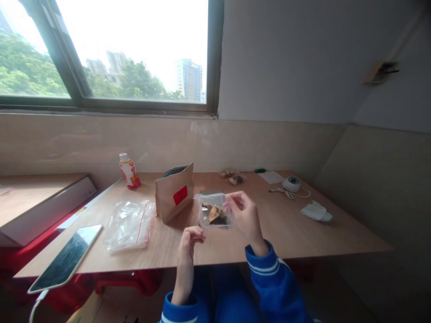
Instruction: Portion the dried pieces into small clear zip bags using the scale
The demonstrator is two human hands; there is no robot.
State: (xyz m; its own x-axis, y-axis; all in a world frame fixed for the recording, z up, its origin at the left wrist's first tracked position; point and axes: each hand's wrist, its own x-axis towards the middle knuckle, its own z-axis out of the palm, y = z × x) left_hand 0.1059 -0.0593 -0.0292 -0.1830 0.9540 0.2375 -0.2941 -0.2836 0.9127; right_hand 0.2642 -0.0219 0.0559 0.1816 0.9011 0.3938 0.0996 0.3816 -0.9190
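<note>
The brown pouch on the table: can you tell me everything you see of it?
The brown pouch looks like paper, with a dark lining showing at its open top. Its front bears a red rectangular label whose markings are too small to read. It stands upright on the wooden-looking table, to the right of the clear plastic bag; whether those two touch is unclear. Neither the left hand nor the right hand holds it.

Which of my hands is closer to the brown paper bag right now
Left. Your left hand is in front of the brown paper bag, toward its right end; your right hand is farther right, holding the clear plastic box.
</note>
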